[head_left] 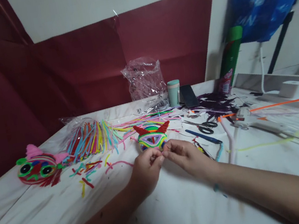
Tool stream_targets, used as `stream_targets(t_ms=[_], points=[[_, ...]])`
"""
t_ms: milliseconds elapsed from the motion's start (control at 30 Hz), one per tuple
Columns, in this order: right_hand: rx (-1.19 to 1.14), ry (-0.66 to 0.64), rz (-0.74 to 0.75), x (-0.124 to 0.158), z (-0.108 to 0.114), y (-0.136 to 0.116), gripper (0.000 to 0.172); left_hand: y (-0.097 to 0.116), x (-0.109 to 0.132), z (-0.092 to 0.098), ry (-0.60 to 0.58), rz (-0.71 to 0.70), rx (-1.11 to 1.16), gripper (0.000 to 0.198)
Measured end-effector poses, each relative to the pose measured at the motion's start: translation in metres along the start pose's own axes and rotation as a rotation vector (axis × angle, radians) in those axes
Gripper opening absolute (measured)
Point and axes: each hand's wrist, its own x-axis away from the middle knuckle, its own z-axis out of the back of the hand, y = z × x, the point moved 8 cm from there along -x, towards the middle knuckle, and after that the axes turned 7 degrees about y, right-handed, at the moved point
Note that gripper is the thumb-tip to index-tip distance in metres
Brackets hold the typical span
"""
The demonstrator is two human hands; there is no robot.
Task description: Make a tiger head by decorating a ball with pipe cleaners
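Head view looks down on a white marbled table (69, 217) where both hands meet at the near edge of a small pipe-cleaner mask (151, 136), a striped green, yellow and purple face with two red horns. It lies flat on the table, just beyond the knuckles. The left hand (145, 169) is curled nearly closed, thumb and forefinger pinched together at the mask's lower rim; the right hand (184, 156) is likewise pinched at the same spot, its other fingers loosely folded. Whether they grip a loose strand end or the rim itself is too small to tell.

The mask looks very light and soft-surfaced, fuzzy chenille over thin wire, so it should bend rather than break, yet hold whatever shape it is pressed into. Squeezing the coiled face would likely distort it; the rim or the horns seem the safer places to take hold.

To the left lie a bundle of coloured pipe cleaners (91, 139) and a finished red mask with green eye rings (38, 169). Scissors (205, 126) lie to the right.
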Motion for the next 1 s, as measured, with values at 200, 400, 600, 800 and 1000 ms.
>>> stream_targets(t_ms=[200,400,600,800,1000], points=[[0.46,-0.266,0.221,0.005,-0.007,-0.013,0.012,0.017,0.004,-0.007,-0.059,-0.337,-0.304,0.014],[0.178,-0.205,0.033,0.001,-0.003,-0.008,0.018,0.02,0.002,0.002,0.02,-0.279,-0.227,0.013],[-0.219,0.027,-0.187,0.002,-0.002,0.005,0.038,0.012,0.003,0.01,0.152,-0.089,0.02,0.012],[-0.326,0.073,-0.18,0.004,-0.002,0.012,0.033,0.012,0.003,0.006,0.136,-0.089,0.009,0.013],[-0.472,0.092,-0.212,0.002,-0.006,0.025,0.025,0.0,-0.001,0.004,0.064,0.033,0.034,0.013]])
